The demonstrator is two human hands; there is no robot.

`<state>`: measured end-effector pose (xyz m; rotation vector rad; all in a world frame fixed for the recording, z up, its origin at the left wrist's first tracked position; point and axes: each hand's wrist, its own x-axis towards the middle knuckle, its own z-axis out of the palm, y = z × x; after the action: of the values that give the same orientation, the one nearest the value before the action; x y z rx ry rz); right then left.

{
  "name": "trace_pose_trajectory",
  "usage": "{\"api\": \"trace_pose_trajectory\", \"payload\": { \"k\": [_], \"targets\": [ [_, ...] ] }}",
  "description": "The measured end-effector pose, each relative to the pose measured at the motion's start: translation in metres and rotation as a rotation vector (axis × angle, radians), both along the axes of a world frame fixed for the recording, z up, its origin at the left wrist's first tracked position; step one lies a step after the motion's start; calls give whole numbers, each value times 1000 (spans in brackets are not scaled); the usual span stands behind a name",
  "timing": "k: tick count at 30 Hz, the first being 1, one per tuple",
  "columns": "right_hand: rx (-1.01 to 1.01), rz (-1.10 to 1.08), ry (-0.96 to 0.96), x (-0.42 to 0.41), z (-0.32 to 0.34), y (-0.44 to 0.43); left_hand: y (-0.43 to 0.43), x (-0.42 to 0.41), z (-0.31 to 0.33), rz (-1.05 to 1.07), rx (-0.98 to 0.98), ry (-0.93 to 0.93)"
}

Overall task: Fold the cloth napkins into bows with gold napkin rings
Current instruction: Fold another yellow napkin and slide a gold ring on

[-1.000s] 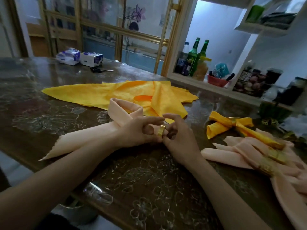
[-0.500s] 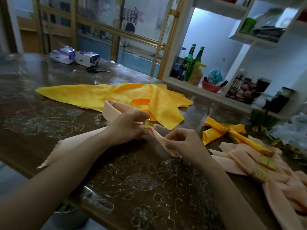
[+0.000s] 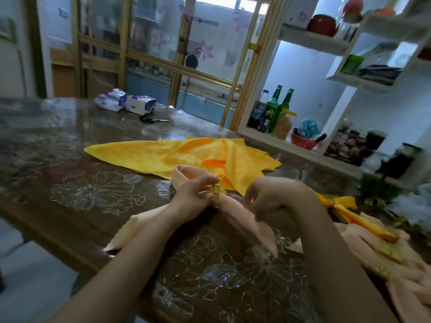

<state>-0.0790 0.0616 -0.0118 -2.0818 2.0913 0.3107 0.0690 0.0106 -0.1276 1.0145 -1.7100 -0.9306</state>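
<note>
A: Peach napkin (image 3: 245, 220) lies mid-frame on the table (image 3: 70, 148). How are the hands placed?
B: The left hand (image 3: 196, 197) pinches the gold ring (image 3: 217, 189) around its gathered middle. The right hand (image 3: 272, 199), fingers curled, grips the tail running to the lower right.
A: Anything unclear?
B: The right fingertips are blurred, and the left forearm covers part of the other tail.
A: Around it?
B: A yellow cloth (image 3: 163, 157) lies just behind. A yellow bow (image 3: 338, 203) and peach bows (image 3: 373, 248) are at the right, with scissors (image 3: 151, 120) and tissue packs (image 3: 126, 103) at the upper left.

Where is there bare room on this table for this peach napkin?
Bare: the dark floral table left of the left hand, this side of the spread yellow cloth. Crowded: right of the right hand, piled peach and yellow bows.
</note>
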Motion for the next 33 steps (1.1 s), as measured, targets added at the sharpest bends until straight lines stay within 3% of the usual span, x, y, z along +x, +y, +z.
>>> {"api": "trace_pose_trajectory", "payload": {
  "k": [4,7,11,15,18,20,23,25,30,33],
  "targets": [
    [-296,-26,-338,14,-32,-26,-1,1,-3,-13,12,60],
    [-308,2,-595,22,-62,-29,-4,0,-2,-34,24,56],
    [-290,2,-787,16,-75,-34,-3,0,5,-98,89,30],
    [-307,35,-660,18,-85,-31,3,-1,18,72,41,43],
    [-412,73,-546,27,-88,-28,-11,4,41,247,-101,-99],
    [-489,84,-517,36,-90,-25,-29,7,51,225,-85,-310],
    [-550,56,-517,39,-97,-20,-53,4,48,157,69,-819],
    [-544,67,-480,38,-98,-20,-60,2,43,175,66,-1046],
    [-492,103,-465,39,-93,-17,-69,1,43,172,0,-1167],
    [-467,31,-527,40,-92,-20,-71,-1,40,122,-72,-1040]
  ]
}}
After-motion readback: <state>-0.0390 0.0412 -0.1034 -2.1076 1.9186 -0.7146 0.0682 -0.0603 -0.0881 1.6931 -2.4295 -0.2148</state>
